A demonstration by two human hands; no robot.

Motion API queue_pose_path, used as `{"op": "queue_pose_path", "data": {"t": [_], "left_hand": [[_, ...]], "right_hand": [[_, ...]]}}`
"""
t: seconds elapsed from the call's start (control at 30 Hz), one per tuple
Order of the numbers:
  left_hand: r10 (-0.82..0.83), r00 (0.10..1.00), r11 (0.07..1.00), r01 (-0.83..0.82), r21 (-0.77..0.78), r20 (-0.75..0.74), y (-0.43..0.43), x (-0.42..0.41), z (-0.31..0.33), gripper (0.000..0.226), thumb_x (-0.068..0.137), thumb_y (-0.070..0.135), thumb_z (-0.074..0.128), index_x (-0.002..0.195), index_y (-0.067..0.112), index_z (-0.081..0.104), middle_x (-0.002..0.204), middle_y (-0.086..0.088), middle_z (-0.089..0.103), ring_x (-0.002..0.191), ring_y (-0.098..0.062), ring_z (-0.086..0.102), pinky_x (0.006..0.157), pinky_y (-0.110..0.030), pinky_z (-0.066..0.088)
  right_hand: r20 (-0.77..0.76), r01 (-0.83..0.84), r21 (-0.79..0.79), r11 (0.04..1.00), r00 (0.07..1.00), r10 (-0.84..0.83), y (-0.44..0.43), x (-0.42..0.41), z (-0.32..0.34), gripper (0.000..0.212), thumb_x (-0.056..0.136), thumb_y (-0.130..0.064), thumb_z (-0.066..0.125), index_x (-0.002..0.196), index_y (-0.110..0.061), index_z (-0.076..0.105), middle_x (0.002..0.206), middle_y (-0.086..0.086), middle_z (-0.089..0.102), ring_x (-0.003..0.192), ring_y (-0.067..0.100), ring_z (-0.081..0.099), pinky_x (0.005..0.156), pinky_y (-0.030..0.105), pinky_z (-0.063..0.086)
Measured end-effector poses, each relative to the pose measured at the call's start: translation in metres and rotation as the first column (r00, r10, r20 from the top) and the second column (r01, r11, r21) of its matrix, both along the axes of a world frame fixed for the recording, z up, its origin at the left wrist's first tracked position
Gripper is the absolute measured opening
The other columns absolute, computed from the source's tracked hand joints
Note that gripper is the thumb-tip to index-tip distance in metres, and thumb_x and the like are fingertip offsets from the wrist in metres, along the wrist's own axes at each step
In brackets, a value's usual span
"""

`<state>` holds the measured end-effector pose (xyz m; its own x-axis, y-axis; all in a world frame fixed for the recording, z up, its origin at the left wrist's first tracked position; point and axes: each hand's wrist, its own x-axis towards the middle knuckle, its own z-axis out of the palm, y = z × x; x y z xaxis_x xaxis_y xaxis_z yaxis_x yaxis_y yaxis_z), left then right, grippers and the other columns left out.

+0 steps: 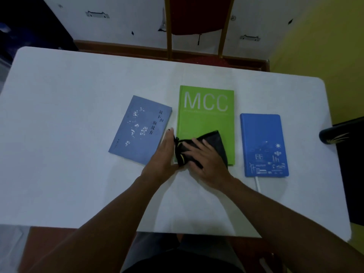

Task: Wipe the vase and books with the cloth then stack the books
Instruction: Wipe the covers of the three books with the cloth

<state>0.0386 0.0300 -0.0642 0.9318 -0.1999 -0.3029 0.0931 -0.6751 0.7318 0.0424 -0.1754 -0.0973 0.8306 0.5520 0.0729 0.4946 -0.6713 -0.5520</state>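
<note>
Head view: dark cloth [208,146] pressed flat by open right hand [206,164] on green book [206,119], near tabletop [78,134] centre; left hand [163,154], fingers straight, steadies book's edge.

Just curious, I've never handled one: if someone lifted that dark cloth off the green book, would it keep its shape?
Probably not. The dark cloth already lies creased under the right hand, so it likely droops. It looks thin, so probably light. On the green book it should slide easily.

Both bare forearms reach forward and converge. The right hand [206,162] lies palm down, fingers spread and flat. The left hand [162,154] stands on its edge just beside it, fingers straight, extended forward together.
</note>
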Motion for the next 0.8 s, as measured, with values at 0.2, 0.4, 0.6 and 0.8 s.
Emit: {"op": "queue_pose_path", "data": {"t": [0.2,0.4,0.6,0.8], "left_hand": [[-0.037,0.979,0.981,-0.003,0.194,0.201,0.053,-0.021,0.019,0.086,0.090,0.033,0.074,0.159,0.016,0.026,0.165,-0.006,0.032,0.150,-0.021,0.032,0.117,-0.042,0.039],[0.331,0.937,0.881,-0.350,0.319,0.115,0.102,-0.037,0.012,0.114,0.083,0.072,0.062,0.161,0.010,0.006,0.170,-0.011,0.008,0.157,-0.027,0.009,0.126,-0.045,0.019],[0.447,0.894,0.851,-0.435,0.295,0.029,0.100,-0.050,-0.006,0.124,0.079,0.079,0.058,0.161,0.008,-0.002,0.171,-0.009,-0.001,0.158,-0.024,0.003,0.127,-0.046,0.014],[0.454,0.891,0.864,-0.448,0.229,0.027,0.105,-0.049,-0.018,0.129,0.075,0.078,0.063,0.161,0.007,-0.002,0.171,-0.011,-0.003,0.158,-0.023,0.000,0.128,-0.043,0.010]], "right_hand": [[-0.266,0.521,0.166,0.837,0.841,-0.471,0.037,-0.020,0.017,0.056,0.100,-0.041,0.041,0.142,-0.008,0.058,0.146,0.011,0.059,0.142,0.029,0.047,0.117,0.053,0.039],[-0.297,0.577,0.412,0.705,0.817,-0.494,0.113,0.039,0.040,0.054,0.106,-0.037,0.041,0.154,-0.012,0.042,0.156,0.007,0.049,0.148,0.021,0.042,0.120,0.046,0.038],[-0.203,0.418,0.095,0.904,0.897,-0.393,0.179,0.091,0.028,0.048,0.109,-0.041,0.034,0.150,-0.023,0.049,0.166,0.004,0.034,0.158,0.031,0.013,0.127,0.056,0.004],[-0.091,0.077,-0.186,0.979,0.991,-0.096,0.200,0.089,0.004,0.052,0.108,-0.051,0.028,0.158,-0.036,0.034,0.173,-0.001,0.011,0.160,0.031,0.003,0.128,0.054,0.001]]}}
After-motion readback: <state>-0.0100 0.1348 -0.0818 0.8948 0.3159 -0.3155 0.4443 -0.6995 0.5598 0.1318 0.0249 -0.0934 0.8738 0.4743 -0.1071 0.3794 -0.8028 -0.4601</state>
